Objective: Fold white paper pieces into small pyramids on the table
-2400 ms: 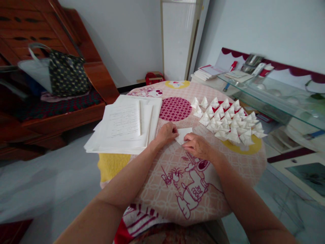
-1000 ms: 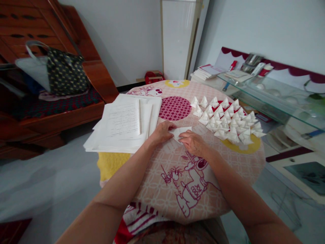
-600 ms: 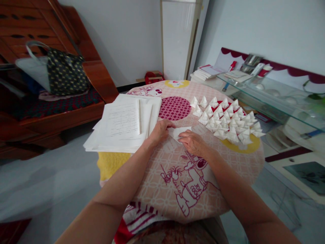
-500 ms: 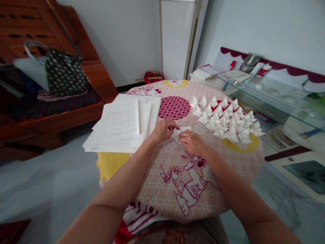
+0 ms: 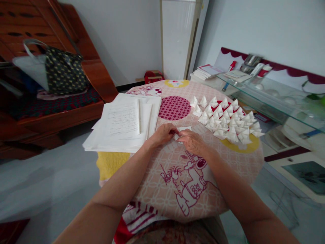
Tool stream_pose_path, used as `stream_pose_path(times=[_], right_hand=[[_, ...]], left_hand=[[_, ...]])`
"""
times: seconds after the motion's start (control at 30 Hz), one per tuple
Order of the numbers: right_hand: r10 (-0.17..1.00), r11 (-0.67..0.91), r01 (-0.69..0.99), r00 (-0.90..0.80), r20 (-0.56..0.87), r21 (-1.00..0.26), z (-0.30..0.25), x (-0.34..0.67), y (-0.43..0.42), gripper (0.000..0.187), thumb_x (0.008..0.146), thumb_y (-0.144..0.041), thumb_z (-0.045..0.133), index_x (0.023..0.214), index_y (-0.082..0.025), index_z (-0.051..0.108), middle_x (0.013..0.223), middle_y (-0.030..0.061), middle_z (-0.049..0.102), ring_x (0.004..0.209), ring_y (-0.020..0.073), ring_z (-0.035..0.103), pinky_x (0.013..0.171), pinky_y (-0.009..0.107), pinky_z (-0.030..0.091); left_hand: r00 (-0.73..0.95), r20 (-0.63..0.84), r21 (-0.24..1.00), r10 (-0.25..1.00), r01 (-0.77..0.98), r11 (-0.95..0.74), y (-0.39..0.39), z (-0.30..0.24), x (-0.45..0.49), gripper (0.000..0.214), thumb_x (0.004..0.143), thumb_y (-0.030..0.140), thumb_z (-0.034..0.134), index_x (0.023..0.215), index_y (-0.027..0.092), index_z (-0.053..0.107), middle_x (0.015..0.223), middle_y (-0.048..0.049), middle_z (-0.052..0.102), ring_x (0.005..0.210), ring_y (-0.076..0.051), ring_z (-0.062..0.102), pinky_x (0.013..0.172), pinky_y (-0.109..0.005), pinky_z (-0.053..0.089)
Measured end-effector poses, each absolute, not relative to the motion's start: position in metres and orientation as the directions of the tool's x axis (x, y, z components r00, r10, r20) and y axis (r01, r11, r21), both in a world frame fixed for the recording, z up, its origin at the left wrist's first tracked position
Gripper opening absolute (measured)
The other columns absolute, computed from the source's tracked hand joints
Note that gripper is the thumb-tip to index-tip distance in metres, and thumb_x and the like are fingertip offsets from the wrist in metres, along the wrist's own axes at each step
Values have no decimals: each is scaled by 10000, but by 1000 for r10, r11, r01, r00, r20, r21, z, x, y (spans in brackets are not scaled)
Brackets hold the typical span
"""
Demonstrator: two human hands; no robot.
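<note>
A small white sheet of paper lies on the tablecloth in front of me, partly covered by both hands. My left hand has its fingers closed on the paper's left side. My right hand pinches it from the right, fingertips close to those of the left. The folds under the fingers are hidden. Off to the right stand several folded white paper boats, pointed upward in loose rows. On the left lies a stack of paper sheets, the top one carrying lines of writing.
The round table wears a pink patterned tablecloth. A glass shelf with cups and papers borders it on the right. On the left, a wooden bench holds a dark patterned bag.
My left hand has moved slightly right and down, its fingers coming closer to the right hand's over the paper. More of the paper is now covered.
</note>
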State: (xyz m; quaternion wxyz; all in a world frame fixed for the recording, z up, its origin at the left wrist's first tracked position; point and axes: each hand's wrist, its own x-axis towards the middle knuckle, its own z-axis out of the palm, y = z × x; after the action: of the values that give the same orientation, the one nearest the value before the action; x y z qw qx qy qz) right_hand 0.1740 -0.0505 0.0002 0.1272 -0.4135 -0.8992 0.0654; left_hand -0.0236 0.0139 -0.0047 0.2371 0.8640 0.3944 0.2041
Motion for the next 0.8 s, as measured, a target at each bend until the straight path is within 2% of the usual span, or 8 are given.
stream_pose_path(times=[0.13, 0.27, 0.33, 0.4, 0.47, 0.53, 0.67, 0.8], right_hand=[[749, 658, 705, -646, 144, -263, 6, 181, -55, 313, 841, 9, 542, 749, -223, 732, 1035, 74, 733, 969, 227, 644, 925, 386, 537], [752, 652, 667, -630, 193, -361, 3, 192, -57, 329, 814, -5, 537, 792, -221, 784, 1157, 66, 751, 1067, 242, 667, 958, 409, 546], [779, 622, 663, -578, 242, -418, 0, 200, -57, 312, 822, -28, 547, 846, -216, 795, 1171, 79, 748, 1094, 247, 671, 966, 432, 548], [812, 583, 688, -512, 279, -433, -1, 207, -57, 276, 834, -78, 612, 983, -225, 792, 1243, 104, 719, 1155, 273, 651, 996, 480, 534], [834, 552, 727, -481, 272, -408, 0, 211, -57, 319, 829, -131, 692, 1120, -242, 761, 1336, 127, 669, 1223, 308, 612, 1034, 526, 507], [841, 542, 757, -487, 236, -367, 2, 211, -57, 355, 821, -139, 721, 1161, -241, 740, 1355, 139, 651, 1234, 327, 596, 1044, 533, 499], [819, 573, 776, -533, 212, -262, 4, 202, -61, 329, 815, -64, 653, 1112, -179, 735, 1293, 155, 658, 1202, 317, 593, 1020, 478, 509], [791, 610, 768, -573, 215, -196, 2, 197, -63, 367, 788, 7, 563, 1063, -168, 730, 1214, 135, 673, 1158, 277, 586, 1011, 446, 498]], left_hand=[[603, 162, 608, 781, 562, -561, 14, -6, -24, 354, 723, 29, 564, 934, 180, 804, 857, -27, 729, 750, -126, 643, 733, -231, 512], [594, 154, 641, 790, 548, -538, 12, -6, -24, 338, 730, 23, 569, 933, 175, 793, 862, -25, 725, 745, -120, 647, 726, -231, 517], [587, 151, 643, 795, 552, -530, 11, -5, -24, 317, 736, 36, 592, 941, 175, 790, 855, -22, 721, 731, -119, 641, 732, -238, 522], [581, 145, 644, 801, 559, -522, 10, -4, -24, 293, 741, 53, 616, 946, 170, 790, 853, -25, 717, 718, -118, 634, 738, -244, 524], [580, 135, 650, 803, 560, -514, 9, -3, -24, 273, 746, 68, 633, 947, 168, 788, 854, -27, 715, 720, -120, 633, 737, -244, 524], [579, 128, 660, 805, 557, -505, 9, -3, -24, 257, 748, 79, 644, 944, 168, 784, 857, -25, 715, 730, -121, 637, 728, -238, 523], [577, 135, 661, 805, 553, -507, 9, -4, -23, 233, 738, 103, 673, 935, 167, 778, 845, -16, 708, 722, -117, 631, 711, -228, 520], [578, 144, 665, 803, 545, -511, 8, -4, -23, 223, 735, 108, 682, 933, 157, 771, 842, -17, 697, 718, -115, 628, 707, -231, 519]])
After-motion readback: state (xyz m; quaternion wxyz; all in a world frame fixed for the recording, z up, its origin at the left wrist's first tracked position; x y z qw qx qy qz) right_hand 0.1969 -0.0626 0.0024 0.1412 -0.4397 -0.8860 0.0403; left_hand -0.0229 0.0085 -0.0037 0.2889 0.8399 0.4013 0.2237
